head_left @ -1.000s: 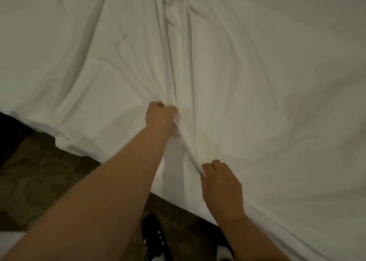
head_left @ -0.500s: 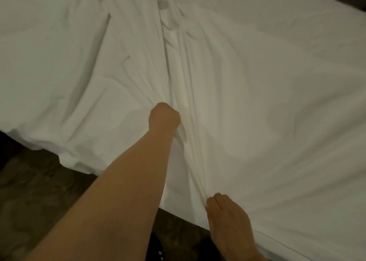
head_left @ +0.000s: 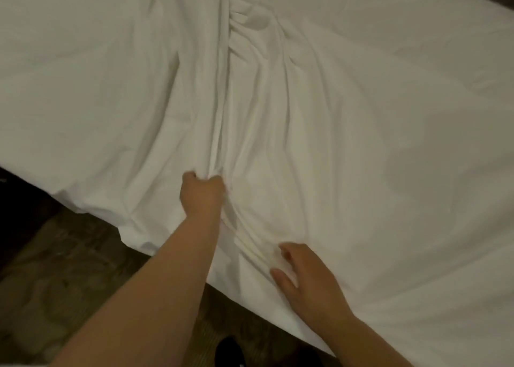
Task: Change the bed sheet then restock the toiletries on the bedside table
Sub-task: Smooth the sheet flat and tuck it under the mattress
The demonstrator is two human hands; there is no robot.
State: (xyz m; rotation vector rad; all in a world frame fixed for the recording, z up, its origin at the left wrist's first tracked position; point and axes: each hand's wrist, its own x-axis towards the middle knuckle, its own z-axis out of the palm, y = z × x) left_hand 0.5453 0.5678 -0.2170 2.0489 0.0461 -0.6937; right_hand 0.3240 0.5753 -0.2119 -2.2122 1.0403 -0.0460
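Left hand (head_left: pixel 201 192) grip hidden, perhaps sheet (head_left: pixel 361 116).

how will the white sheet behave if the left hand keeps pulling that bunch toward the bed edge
The sheet looks thin and floppy: it gathers into long folds running from the left hand, so it would likely bunch rather than slide flat. It probably weighs little for its spread, since one fist lifts a ridge. The right hand rests open on it and may hold that part back.

The bed sheet (head_left: pixel 347 121) is white woven cloth, matt and soft-looking, smooth over its flat stretches and creased into long folds at the middle; the floor (head_left: pixel 64 269) looks like dark, mottled wood or stone with a dull finish
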